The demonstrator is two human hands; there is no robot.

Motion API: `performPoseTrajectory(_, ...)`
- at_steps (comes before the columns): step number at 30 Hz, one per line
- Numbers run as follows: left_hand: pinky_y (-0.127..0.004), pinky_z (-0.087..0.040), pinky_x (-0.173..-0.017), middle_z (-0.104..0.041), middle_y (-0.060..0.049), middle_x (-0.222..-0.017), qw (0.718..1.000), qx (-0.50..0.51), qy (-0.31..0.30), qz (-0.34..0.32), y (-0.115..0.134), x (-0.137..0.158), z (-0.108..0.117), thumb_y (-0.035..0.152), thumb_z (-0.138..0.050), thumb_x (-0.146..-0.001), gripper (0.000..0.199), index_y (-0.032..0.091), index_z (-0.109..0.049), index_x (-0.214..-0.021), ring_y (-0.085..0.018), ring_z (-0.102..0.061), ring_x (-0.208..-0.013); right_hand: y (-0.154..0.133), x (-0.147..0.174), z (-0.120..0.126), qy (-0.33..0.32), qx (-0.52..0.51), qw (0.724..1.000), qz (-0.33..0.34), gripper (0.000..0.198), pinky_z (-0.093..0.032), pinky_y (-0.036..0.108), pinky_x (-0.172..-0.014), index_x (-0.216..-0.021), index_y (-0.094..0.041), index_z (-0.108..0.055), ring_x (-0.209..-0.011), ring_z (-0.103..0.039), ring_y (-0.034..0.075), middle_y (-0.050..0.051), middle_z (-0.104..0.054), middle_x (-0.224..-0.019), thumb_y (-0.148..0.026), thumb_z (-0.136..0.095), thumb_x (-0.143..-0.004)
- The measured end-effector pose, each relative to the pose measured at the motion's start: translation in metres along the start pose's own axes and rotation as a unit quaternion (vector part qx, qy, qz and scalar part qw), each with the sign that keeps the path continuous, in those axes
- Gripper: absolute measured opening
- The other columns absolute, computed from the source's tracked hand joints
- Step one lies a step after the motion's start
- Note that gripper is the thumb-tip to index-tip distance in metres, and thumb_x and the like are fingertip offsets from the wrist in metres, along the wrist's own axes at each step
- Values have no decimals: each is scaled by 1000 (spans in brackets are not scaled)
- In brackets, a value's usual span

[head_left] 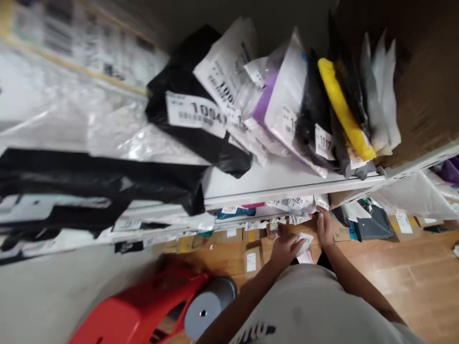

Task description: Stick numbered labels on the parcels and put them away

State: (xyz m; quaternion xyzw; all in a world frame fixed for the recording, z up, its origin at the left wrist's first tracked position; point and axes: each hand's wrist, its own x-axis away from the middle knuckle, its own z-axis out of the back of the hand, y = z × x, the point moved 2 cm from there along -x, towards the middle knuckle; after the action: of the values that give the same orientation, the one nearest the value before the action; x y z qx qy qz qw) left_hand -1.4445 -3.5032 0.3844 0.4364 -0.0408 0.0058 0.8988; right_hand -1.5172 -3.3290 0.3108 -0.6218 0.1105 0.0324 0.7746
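Observation:
My left hand [283, 247] is low at the lower middle, its fingers closed on a small white packet [304, 242] that bears a printed number label. To its right, my right hand [325, 228] reaches up to the lower shelf with its fingers stretched out. The fingertips touch or nearly touch a white labelled packet [322, 201] at the shelf's right end. Beside that packet stand more labelled packets [299, 203], and a blue packet [236, 211] lies farther left. A pink-white packet [305, 257] shows below my left hand, partly hidden.
Close above, the upper shelf [247, 184] holds black, white and purple mailer bags, a yellow parcel [346, 112] and a long black parcel [100, 177]. A large cardboard box [426, 86] stands right. Below are a red stool [122, 310], a grey cylinder [204, 313] and boxes [253, 260] on the floor.

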Motion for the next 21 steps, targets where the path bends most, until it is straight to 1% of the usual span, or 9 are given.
performPoseTrajectory(2,-31,-46,-72,-63,-5,-63,999,19,25,-27,16,1,-12,50,-50,-92,42,25,-57,-59,-20,-59,-66,-10,13,12,-89,-115,987,-69,56,-51,48,-101,-112,-19,-72,-109,-66,30,16,-72,-113,-62,-37,-101)
performPoseTrajectory(4,-32,-48,-75,-66,-7,-69,997,36,66,-34,33,5,-31,49,-44,-97,44,24,-63,-66,-21,-61,-71,-18,24,30,-196,-178,958,-106,57,-55,43,-91,-100,-21,-75,-95,-69,28,12,-74,-99,-71,-48,-93)
performPoseTrajectory(5,-32,-49,-76,-66,-7,-71,994,47,91,-27,42,9,-44,49,-42,-98,45,24,-65,-68,-21,-61,-72,-20,27,43,-231,-184,950,-105,53,-56,41,-87,-95,-22,-75,-90,-68,27,10,-74,-93,-71,-56,-89)
performPoseTrajectory(7,-33,-50,-76,-66,-7,-71,987,75,141,-7,61,21,-74,51,-42,-98,46,24,-67,-70,-21,-61,-71,-19,29,76,-256,-176,947,-80,39,-56,38,-81,-88,-23,-74,-84,-66,24,7,-71,-86,-62,-73,-81)
performPoseTrajectory(9,-32,-50,-74,-65,-5,-68,975,106,194,29,80,38,-110,52,-46,-97,46,24,-65,-66,-20,-60,-69,-13,29,113,-271,-175,944,-70,32,-55,35,-76,-86,-24,-73,-79,-64,22,5,-70,-83,-54,-80,-77)
performPoseTrajectory(11,-31,-50,-75,-67,-5,-70,955,151,245,66,98,60,-145,50,-52,-93,40,22,-66,-68,-20,-61,-71,-2,32,148,-321,-166,928,-87,32,-55,34,-70,-84,-24,-72,-73,-62,20,4,-68,-79,-52,-83,-75)
performPoseTrajectory(15,-30,-51,-74,-72,-5,-82,919,268,272,103,130,111,-203,46,-59,-89,30,20,-72,-84,-20,-64,-77,19,56,203,-443,-102,885,-104,30,-53,31,-63,-79,-23,-72,-67,-59,19,3,-67,-73,-50,-83,-75)
performPoseTrajectory(18,-27,-45,-63,-63,0,-67,910,272,271,154,148,144,-226,49,-57,-89,35,20,-66,-71,-16,-56,-65,22,82,227,-458,-93,878,-105,34,-51,30,-60,-82,-22,-74,-65,-58,19,3,-67,-72,-55,-80,-76)
performPoseTrajectory(21,-26,-39,-58,-51,3,-58,903,241,300,191,158,164,-238,53,-57,-86,40,21,-54,-62,-14,-47,-58,16,106,238,-434,-103,888,-116,40,-49,29,-57,-80,-21,-73,-61,-56,18,3,-65,-68,-60,-76,-77)
